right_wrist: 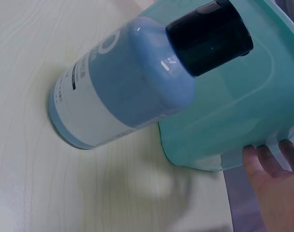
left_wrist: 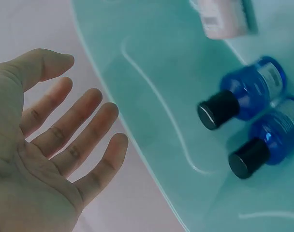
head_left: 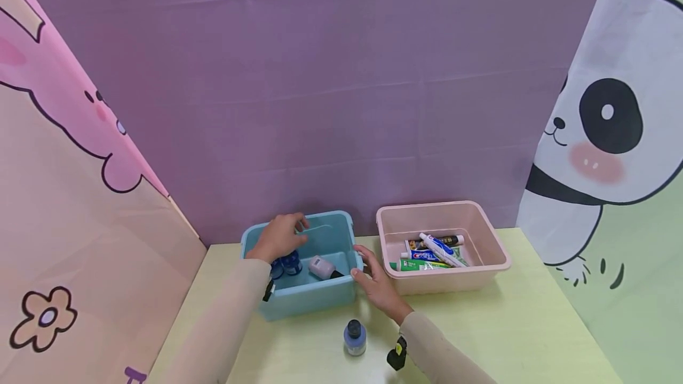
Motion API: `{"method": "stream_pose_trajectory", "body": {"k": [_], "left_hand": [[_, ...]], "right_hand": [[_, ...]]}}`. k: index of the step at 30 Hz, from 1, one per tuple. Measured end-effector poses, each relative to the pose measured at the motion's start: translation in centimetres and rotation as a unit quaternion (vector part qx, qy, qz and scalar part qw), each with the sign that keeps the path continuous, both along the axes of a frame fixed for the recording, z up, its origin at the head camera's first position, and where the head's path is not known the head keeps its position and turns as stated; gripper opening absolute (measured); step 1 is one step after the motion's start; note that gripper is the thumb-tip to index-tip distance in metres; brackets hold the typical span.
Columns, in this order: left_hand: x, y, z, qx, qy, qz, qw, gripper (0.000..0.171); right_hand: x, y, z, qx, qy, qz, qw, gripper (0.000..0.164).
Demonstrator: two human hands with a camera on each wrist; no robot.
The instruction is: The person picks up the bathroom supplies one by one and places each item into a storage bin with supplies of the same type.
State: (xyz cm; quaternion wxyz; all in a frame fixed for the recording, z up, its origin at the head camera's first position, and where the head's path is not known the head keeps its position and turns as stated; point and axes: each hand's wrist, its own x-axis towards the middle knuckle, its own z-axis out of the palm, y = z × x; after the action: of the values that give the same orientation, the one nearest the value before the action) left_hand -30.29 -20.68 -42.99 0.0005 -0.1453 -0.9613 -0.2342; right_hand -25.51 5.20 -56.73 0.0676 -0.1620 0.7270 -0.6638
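Observation:
My left hand is above the back left of a blue plastic bin, fingers spread loosely with nothing held. In the left wrist view its bare palm faces the camera, beside the bin's rim. Two dark blue bottles with black caps lie inside the bin, near a pale pink bottle with a black cap. My right hand touches the bin's right end, fingertips right at the rim and wall. A blue-purple bottle with a black cap stands upright on the table, in front of the bin.
A pink plastic bin stands to the right, with several toothpaste tubes in it. Both bins are on a pale wooden table. A purple cloth wall rises behind, with printed panels at both sides.

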Motion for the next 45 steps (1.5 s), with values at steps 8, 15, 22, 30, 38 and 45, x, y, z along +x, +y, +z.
{"method": "stream_pose_trajectory", "body": {"k": [8, 15, 22, 30, 38, 45], "left_hand": [[2.9, 1.5, -0.5, 0.073, 0.05, 0.001, 0.9961, 0.023], [5.6, 2.9, -2.3, 0.116, 0.095, 0.008, 0.9887, 0.019], [8.7, 3.9, -4.2, 0.173, 0.161, 0.017, 0.9715, 0.015], [11.5, 4.5, -6.3, 0.264, 0.185, 0.034, 0.9461, 0.017], [13.7, 5.2, -8.2, 0.317, 0.145, 0.073, 0.9345, 0.017], [15.1, 6.1, -10.9, 0.341, 0.059, 0.088, 0.9341, 0.022]], "right_hand": [[0.0, 0.0, 0.1, 0.003, 0.007, -0.008, 1.0, 0.054], [0.0, 0.0, 0.0, 0.016, 0.014, -0.004, 1.0, 0.055], [-0.2, -0.1, -0.3, 0.016, 0.011, -0.005, 1.0, 0.056], [-0.2, 0.0, -0.4, 0.014, 0.021, -0.004, 1.0, 0.054], [-0.5, 0.1, -0.9, 0.007, 0.029, -0.004, 1.0, 0.053], [-0.6, 0.1, -0.9, 0.005, 0.03, -0.002, 1.0, 0.053]]}}
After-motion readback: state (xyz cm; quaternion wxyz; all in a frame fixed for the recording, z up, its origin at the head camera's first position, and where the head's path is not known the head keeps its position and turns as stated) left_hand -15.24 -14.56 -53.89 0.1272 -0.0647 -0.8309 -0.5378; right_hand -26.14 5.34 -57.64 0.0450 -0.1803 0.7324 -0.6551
